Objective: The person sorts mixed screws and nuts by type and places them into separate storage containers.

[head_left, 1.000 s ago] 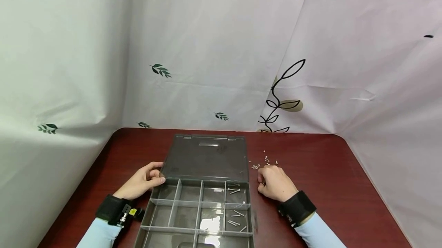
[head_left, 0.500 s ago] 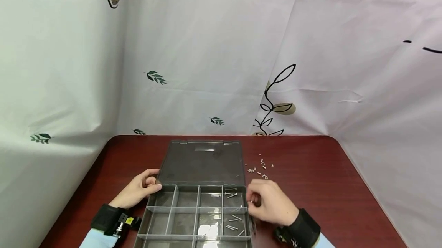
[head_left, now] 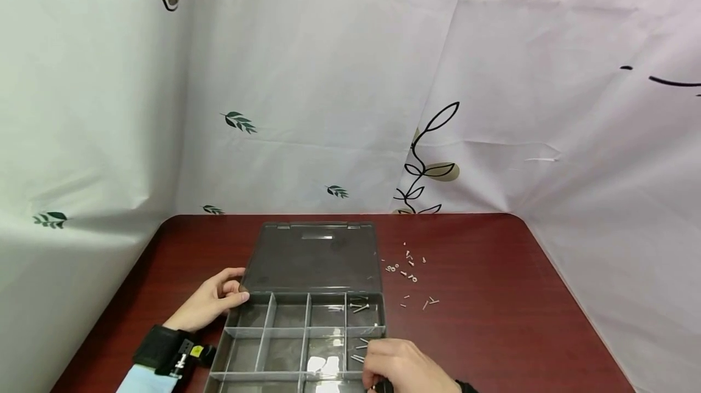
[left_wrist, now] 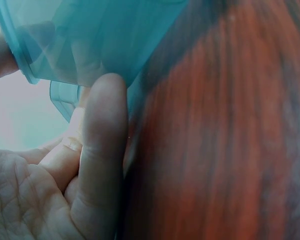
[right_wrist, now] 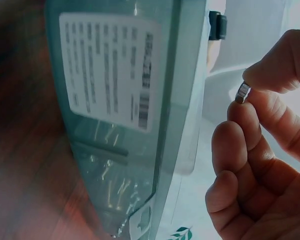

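A grey see-through compartment box [head_left: 287,350] lies on the table with its lid [head_left: 312,259] folded back flat. My left hand [head_left: 205,303] grips its left side near the hinge corner; in the left wrist view the thumb [left_wrist: 106,125] presses against the box wall. Over the right side of the front compartments is my right hand [head_left: 402,367], partly cut off by the head view's lower edge. Its thumb and finger pinch a small metal nut [right_wrist: 243,93], clear to see in the right wrist view. Several screws [head_left: 359,307] lie in the right-hand column of compartments.
Small screws and nuts [head_left: 408,274] are scattered on the dark red table [head_left: 493,302], right of the lid. A few more screws [head_left: 429,302] lie closer in. A white printed label [right_wrist: 110,70] shows on the box's side. Patterned white sheeting [head_left: 306,76] surrounds the table.
My right hand has moved from the scattered hardware toward me and left, over the box's right side, uncovering loose pieces on the table. The left hand keeps its place at the box.
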Demonstrator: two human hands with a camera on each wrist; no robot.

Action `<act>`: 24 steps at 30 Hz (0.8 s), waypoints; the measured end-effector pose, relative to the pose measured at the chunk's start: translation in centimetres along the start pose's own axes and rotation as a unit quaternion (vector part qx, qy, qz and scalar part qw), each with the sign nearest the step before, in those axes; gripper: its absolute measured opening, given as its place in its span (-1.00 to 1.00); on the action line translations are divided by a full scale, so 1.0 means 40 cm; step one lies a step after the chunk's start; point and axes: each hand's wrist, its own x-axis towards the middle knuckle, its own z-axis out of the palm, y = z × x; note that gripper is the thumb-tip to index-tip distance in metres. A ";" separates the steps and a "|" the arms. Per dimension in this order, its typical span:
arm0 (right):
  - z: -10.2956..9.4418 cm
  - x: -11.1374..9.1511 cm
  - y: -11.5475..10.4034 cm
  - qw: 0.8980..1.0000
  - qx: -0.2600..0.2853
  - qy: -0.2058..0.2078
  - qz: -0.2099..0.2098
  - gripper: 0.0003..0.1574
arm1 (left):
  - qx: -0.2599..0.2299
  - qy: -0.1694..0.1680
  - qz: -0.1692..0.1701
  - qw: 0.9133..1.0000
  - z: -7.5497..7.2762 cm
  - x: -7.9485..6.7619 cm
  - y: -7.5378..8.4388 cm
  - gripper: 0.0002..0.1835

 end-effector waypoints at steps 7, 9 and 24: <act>0.009 0.009 -0.008 1.000 -0.015 -0.013 -0.020 -0.68 | 0.002 -0.002 0.002 1.000 0.000 0.000 0.005 -0.16; 0.003 0.011 -0.011 0.999 -0.023 -0.024 -0.013 -0.77 | 0.000 -0.001 0.004 1.000 0.000 -0.002 0.004 -0.16; -0.106 -0.018 0.147 0.975 -0.113 0.053 0.182 -0.52 | -0.002 0.001 0.003 1.000 0.001 -0.001 0.008 -0.15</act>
